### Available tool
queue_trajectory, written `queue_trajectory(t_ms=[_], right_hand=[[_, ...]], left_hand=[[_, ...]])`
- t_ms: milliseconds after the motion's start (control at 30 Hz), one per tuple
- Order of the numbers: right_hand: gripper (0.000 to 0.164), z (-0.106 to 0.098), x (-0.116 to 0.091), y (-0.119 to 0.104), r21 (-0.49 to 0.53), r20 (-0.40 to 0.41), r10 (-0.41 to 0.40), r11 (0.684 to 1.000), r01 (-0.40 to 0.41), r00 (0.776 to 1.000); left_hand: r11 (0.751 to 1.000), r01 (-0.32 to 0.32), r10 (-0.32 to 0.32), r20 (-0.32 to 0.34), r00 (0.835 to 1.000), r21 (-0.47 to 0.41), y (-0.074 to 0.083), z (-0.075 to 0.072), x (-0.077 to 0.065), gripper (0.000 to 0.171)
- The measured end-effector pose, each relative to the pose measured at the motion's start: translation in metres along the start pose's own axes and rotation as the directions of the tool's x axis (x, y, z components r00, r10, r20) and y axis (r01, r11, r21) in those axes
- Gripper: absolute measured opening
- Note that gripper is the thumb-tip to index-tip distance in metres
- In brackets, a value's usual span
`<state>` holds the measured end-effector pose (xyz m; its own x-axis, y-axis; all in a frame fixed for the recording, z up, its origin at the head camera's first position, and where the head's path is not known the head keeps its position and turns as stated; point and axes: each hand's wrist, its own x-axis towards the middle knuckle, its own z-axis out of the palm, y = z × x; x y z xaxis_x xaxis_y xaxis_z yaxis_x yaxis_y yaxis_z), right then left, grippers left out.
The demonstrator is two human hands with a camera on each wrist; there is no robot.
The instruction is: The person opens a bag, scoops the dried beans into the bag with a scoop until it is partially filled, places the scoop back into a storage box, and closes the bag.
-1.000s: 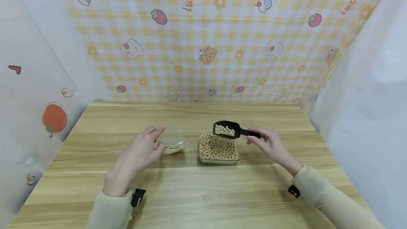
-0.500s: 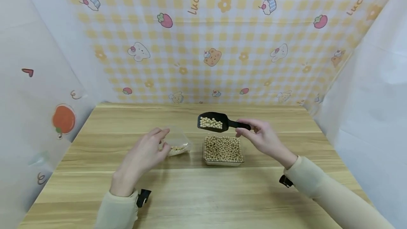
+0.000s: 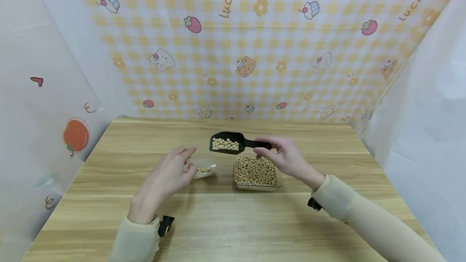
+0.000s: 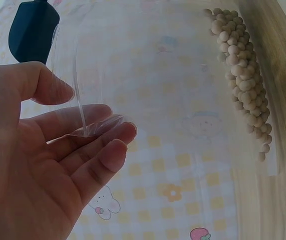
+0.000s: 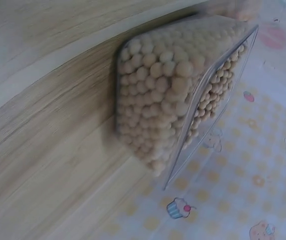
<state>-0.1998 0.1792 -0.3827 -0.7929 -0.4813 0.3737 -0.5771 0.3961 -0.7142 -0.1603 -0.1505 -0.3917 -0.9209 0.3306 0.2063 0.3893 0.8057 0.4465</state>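
My right hand (image 3: 285, 155) grips the handle of a black scoop (image 3: 251, 143), holding it raised with a load of pale round soybeans (image 3: 225, 144). The scoop bowl points left, above and behind a clear plastic bag (image 3: 211, 165). With curled fingers, my left hand (image 3: 165, 179) holds the bag by its mouth. In the left wrist view, soybeans (image 4: 245, 80) lie along the bag's bottom and the scoop (image 4: 32, 32) shows close to the mouth. Just right of the bag, a clear square container (image 3: 257, 188) is full of soybeans. The right wrist view shows its side wall (image 5: 150, 100).
Everything stands on a wood-grain table (image 3: 233, 221). Behind it hangs a yellow-checked cloth (image 3: 233, 51) with cartoon prints. White sheets enclose the left and right sides. Each sleeve cuff has a black clip (image 3: 165, 225) beside it.
The loaded scoop has moved left, from over the container to near the bag's mouth, rising a little and then dipping slightly. My left hand stays at the bag. The head view has shifted slightly.
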Motion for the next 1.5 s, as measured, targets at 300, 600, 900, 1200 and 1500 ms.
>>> queue_trajectory(t_ms=[300,600,900,1200,1500], right_hand=[[0.024,0.016,0.016,-0.010,-0.038,0.086,-0.077,0.996,0.081,0.993],[0.027,0.019,0.031,-0.020,-0.134,0.156,-0.140,0.978,0.162,0.978],[0.019,0.019,0.041,-0.024,-0.164,0.183,-0.195,0.960,0.225,0.964],[0.013,0.014,0.050,-0.037,-0.282,0.271,-0.199,0.919,0.276,0.942],[0.009,0.007,0.062,-0.060,-0.379,0.356,-0.198,0.863,0.335,0.913]], left_hand=[[1.000,0.000,0.000,-0.007,1.000,-0.005,-0.003,-0.001,0.001,0.052],[1.000,0.022,-0.022,-0.005,1.000,0.005,-0.005,0.000,0.002,0.051],[1.000,0.024,-0.024,0.002,1.000,-0.013,-0.006,0.001,0.005,0.052],[0.999,0.036,-0.036,0.021,0.999,-0.011,-0.005,0.001,0.006,0.053],[0.999,0.037,-0.037,0.010,0.999,-0.019,-0.007,0.001,0.004,0.051]])
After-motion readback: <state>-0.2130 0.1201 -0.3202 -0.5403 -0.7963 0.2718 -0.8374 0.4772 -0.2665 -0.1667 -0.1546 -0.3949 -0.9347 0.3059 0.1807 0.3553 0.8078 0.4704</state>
